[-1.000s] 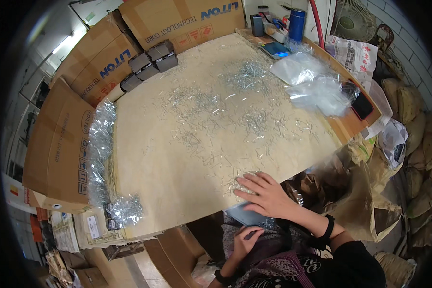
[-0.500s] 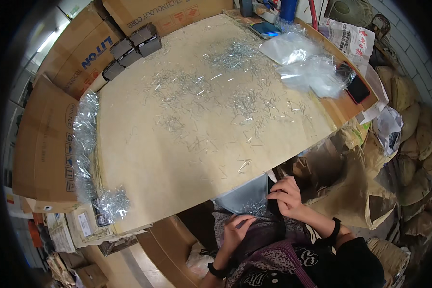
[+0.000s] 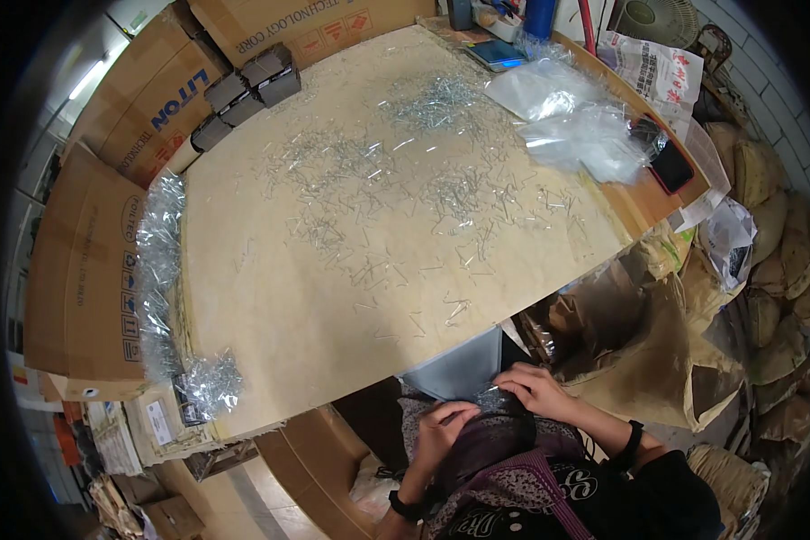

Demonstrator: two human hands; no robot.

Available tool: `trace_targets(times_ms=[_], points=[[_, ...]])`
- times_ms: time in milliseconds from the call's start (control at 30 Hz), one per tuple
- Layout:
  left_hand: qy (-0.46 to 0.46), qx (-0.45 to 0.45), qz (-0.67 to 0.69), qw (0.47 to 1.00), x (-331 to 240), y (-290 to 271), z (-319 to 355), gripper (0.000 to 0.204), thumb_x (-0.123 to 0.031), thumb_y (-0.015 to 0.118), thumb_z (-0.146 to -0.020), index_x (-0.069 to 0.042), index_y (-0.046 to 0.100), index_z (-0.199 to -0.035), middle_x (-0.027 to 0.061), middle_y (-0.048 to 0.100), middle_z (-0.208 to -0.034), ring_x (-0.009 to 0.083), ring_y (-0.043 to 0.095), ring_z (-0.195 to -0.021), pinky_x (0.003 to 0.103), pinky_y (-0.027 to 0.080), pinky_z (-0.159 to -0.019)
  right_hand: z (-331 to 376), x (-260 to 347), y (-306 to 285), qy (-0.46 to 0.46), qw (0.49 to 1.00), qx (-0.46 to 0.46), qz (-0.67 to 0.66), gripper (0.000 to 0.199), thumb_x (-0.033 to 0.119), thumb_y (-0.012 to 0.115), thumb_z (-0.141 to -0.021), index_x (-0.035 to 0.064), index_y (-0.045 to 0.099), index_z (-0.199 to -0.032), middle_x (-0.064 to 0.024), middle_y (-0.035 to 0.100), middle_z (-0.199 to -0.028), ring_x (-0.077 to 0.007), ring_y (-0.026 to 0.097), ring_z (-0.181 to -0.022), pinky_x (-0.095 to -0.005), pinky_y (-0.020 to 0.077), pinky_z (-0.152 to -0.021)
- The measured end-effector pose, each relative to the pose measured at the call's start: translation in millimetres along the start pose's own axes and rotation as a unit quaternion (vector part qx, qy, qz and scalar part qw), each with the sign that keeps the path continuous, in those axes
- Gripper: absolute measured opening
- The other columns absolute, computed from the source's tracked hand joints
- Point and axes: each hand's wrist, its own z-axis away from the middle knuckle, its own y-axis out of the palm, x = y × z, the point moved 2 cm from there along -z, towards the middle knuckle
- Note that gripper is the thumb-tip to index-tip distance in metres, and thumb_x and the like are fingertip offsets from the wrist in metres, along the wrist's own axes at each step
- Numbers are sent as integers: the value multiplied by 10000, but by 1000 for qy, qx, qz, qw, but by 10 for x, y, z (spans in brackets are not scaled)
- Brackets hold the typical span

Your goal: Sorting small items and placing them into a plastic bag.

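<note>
A grey tray (image 3: 463,362) juts from under the table's near edge, over my lap. Small shiny metal pieces (image 3: 490,400) lie at its near end, partly hidden by my hands. My left hand (image 3: 443,427) is at the tray's near left side, thumb and fingers pinched together; what they hold, if anything, is too small to make out. From the right my right hand (image 3: 533,392) reaches over the metal pieces, its fingertips closed in a pinch beside them. Whether a piece is between those fingertips is unclear.
Many thin bent metal pins (image 3: 441,103) lie scattered over the wooden table (image 3: 270,315). More are heaped along its left edge. Cardboard boxes (image 3: 90,270) and dark small blocks (image 3: 274,76) border it. Clear plastic bags (image 3: 585,135) and a phone (image 3: 670,168) lie on the right.
My right hand has come down and slightly left, from the tray's right side to the metal pieces at its near end. My left hand has hardly moved.
</note>
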Motion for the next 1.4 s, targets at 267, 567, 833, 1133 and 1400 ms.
trace_targets(times_ms=[267,567,833,1133,1400], points=[[-24,9,25,999,124,4,-6,99,-31,715,-827,-8,737,-922,67,724,-880,93,648,-811,233,501,-743,-30,107,-64,-19,995,-78,65,330,177,699,-866,75,620,-1171,-152,546,-1135,-315,552,-1028,-375,447,-888],[-52,42,54,996,150,4,14,111,-53,711,-854,7,726,-947,65,723,-903,95,646,-855,232,502,-784,17,-38,132,41,988,145,17,392,239,704,-862,151,599,-1230,-149,510,-1179,-334,510,-1123,-413,420,-946],[-42,216,127,967,570,97,108,186,-102,592,-968,14,657,-1097,109,681,-1105,149,646,-963,275,517,-868,74,-204,272,30,965,258,-34,221,93,685,-862,63,675,-1081,-119,662,-970,-289,646,-943,-368,502,-831],[-142,112,301,936,-176,-190,-34,386,-144,644,-948,-10,510,-1284,100,659,-1109,155,635,-1012,291,529,-885,-458,504,-139,56,984,129,-113,154,95,735,-835,29,649,-944,-95,690,-898,-210,667,-859,-315,507,-772],[22,-182,160,970,-529,-873,-96,210,15,736,-824,12,681,-1026,19,678,-914,103,631,-838,257,531,-769,-906,383,-863,-144,953,-254,79,142,49,637,-865,9,678,-996,-129,666,-1021,-268,625,-956,-364,488,-847]])
